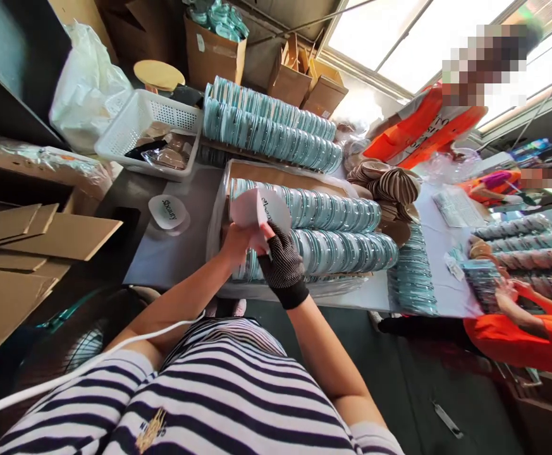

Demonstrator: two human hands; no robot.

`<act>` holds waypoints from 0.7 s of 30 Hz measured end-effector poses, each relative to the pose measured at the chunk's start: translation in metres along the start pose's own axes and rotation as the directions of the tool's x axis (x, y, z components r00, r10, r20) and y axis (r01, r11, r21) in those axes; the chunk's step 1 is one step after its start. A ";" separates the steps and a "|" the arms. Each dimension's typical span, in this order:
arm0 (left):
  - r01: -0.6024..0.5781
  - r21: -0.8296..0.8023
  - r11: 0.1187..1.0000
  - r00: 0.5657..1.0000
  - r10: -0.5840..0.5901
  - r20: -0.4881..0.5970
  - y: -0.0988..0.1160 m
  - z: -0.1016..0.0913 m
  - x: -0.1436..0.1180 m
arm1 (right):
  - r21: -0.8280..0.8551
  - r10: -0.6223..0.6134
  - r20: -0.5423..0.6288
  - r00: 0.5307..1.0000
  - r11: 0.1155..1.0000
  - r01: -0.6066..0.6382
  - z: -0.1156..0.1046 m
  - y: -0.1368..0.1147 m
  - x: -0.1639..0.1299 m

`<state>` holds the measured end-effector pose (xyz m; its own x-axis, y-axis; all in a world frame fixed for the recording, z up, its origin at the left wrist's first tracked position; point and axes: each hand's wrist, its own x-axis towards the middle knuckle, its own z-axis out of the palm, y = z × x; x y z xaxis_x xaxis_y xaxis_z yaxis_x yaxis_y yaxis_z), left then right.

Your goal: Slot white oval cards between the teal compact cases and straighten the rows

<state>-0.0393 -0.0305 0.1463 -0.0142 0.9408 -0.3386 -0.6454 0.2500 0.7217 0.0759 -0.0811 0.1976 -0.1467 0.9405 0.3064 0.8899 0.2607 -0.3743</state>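
My left hand (238, 245), bare, is closed on the left side of some round white printed cards (276, 212). My right hand (282, 262) wears a dark dotted glove with bare fingertips and pinches the cards at their lower edge. The cards stand slightly apart, like fanned leaves; how many there are I cannot tell. Both hands are above a plastic-lined box (221, 218) holding two rows of round, clear-wrapped teal packs (342, 249). More white printed cards (169, 213) lie on the table to the left.
Behind the box stand more wrapped rows (270, 129). A white basket (109, 148) with wrapped pieces is at left, above cardboard sheets (14, 278). Brown discs (389, 183) are piled right of the box. Co-workers in orange vests (413, 129) work at the right. A white cord (90, 363) crosses my left arm.
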 end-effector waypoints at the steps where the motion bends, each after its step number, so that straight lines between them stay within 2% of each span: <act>1: 0.007 0.012 1.000 1.000 -0.007 0.007 -0.001 0.000 -0.002 | 0.054 0.058 0.018 0.998 0.997 -0.059 0.005 0.000 0.001; 2: 0.012 0.019 1.000 1.000 -0.012 0.013 0.000 0.000 -0.002 | 0.123 0.151 0.020 0.988 0.981 -0.152 0.008 0.002 0.003; 4: -0.002 0.006 1.000 1.000 0.002 0.015 0.007 -0.003 0.000 | 0.271 0.346 -0.027 0.938 0.906 -0.327 0.008 0.013 0.006; 5: -0.031 -0.013 0.999 0.999 0.031 0.009 0.013 -0.008 0.005 | 0.335 0.414 -0.077 0.907 0.868 -0.368 0.005 0.020 0.005; 7: -0.143 -0.063 0.988 0.989 0.139 -0.057 0.031 -0.029 0.018 | 0.413 0.479 -0.188 0.858 0.831 -0.374 -0.003 0.033 -0.007; 8: -0.211 -0.076 0.975 0.973 0.202 -0.117 0.039 -0.044 0.026 | 0.429 0.501 -0.226 0.835 0.821 -0.376 -0.008 0.039 -0.017; 10: -0.300 -0.033 0.953 0.923 0.281 -0.263 0.052 -0.085 0.040 | 0.458 0.559 -0.224 0.798 0.784 -0.420 -0.015 0.050 -0.043; 13: -0.287 0.109 0.952 0.824 0.304 -0.479 0.053 -0.154 0.052 | 0.520 0.638 -0.113 0.761 0.691 -0.502 -0.015 0.062 -0.078; 15: -0.250 0.169 0.953 0.748 0.301 -0.591 0.047 -0.191 0.059 | 0.548 0.664 -0.047 0.746 0.641 -0.536 -0.012 0.068 -0.093; 17: -0.238 0.226 0.945 0.699 0.328 -0.635 0.043 -0.216 0.071 | 0.544 0.664 -0.020 0.747 0.634 -0.549 -0.011 0.070 -0.099; 19: -0.225 0.321 0.920 0.667 0.385 -0.638 0.046 -0.231 0.088 | 0.510 0.637 -0.017 0.770 0.668 -0.542 -0.012 0.068 -0.099; 21: -0.150 0.441 0.885 0.636 0.428 -0.642 0.051 -0.238 0.105 | 0.462 0.594 -0.027 0.804 0.720 -0.517 -0.015 0.063 -0.095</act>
<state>-0.2561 0.0262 0.0041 -0.7759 0.5581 -0.2942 -0.2321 0.1812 0.9557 0.1525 -0.1572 0.1578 0.4223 0.9052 0.0475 0.5172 -0.1976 -0.8328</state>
